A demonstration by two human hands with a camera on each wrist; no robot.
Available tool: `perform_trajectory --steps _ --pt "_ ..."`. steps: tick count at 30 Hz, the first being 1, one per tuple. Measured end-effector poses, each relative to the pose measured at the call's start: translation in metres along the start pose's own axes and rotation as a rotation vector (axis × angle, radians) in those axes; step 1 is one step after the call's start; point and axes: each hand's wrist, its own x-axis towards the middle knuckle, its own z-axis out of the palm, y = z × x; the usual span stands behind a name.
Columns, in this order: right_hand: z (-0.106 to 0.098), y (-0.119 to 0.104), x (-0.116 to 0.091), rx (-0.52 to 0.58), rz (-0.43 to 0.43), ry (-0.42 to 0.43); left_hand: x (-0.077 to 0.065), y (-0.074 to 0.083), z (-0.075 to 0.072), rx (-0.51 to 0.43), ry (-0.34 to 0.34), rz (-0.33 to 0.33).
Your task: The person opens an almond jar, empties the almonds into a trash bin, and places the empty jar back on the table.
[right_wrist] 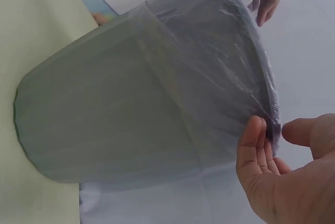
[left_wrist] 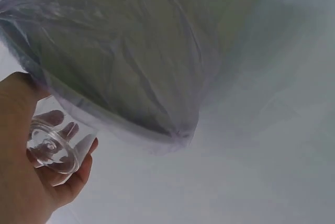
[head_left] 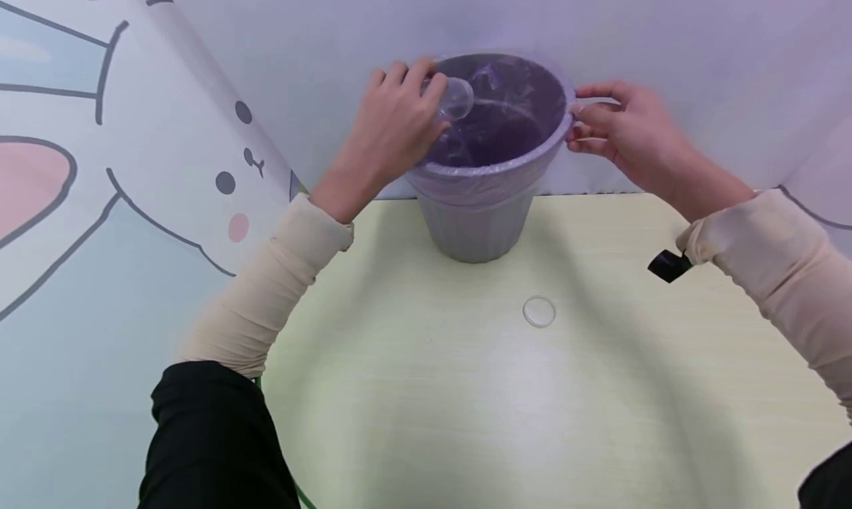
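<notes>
My left hand (head_left: 399,120) grips a clear plastic cup (head_left: 456,99), tipped sideways over the left rim of a grey trash bin (head_left: 474,231). A thin pale streak runs from the cup's mouth across the bin's inside. In the left wrist view, fingers wrap the cup (left_wrist: 55,145) and its round base faces the camera. A thin translucent bag (right_wrist: 204,62) lines the bin and folds down over its outside. On the opposite side, my right hand (head_left: 629,135) pinches the bin's rim and bag, thumb on one side and fingers on the outer wall (right_wrist: 285,171).
The bin stands at the back edge of a pale yellow table (head_left: 426,390). A thin clear ring (head_left: 539,311) lies in front of it. Behind is a white sheet (head_left: 279,21); a cartoon-printed panel (head_left: 133,272) rises at the left. A black tab (head_left: 669,266) hangs by the right sleeve.
</notes>
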Motion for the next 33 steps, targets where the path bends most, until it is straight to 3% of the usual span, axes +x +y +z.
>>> perform_trajectory --steps 6,11,14,19,24,33 --pt "0.0 0.02 -0.013 -0.035 -0.155 -0.011 -0.014 0.003 0.004 -0.194 0.134 -0.067" --pt "0.0 0.041 -0.03 -0.101 -0.255 -0.01 -0.027 0.008 0.005 -0.38 0.331 -0.112" --pt "-0.001 0.056 -0.037 -0.212 -0.317 -0.003 -0.037 0.013 0.006 -0.484 0.457 -0.143" --pt "-0.003 0.08 -0.045 -0.508 -0.397 0.022 -0.053 0.028 0.012 -0.663 0.646 -0.196" --pt "-0.007 0.104 -0.052 -0.669 -0.385 0.004 -0.073 0.047 0.021 -0.84 0.77 -0.218" --pt "-0.028 0.145 -0.063 -0.793 -0.304 -0.135 -0.115 0.069 0.034 -1.189 0.851 -0.245"
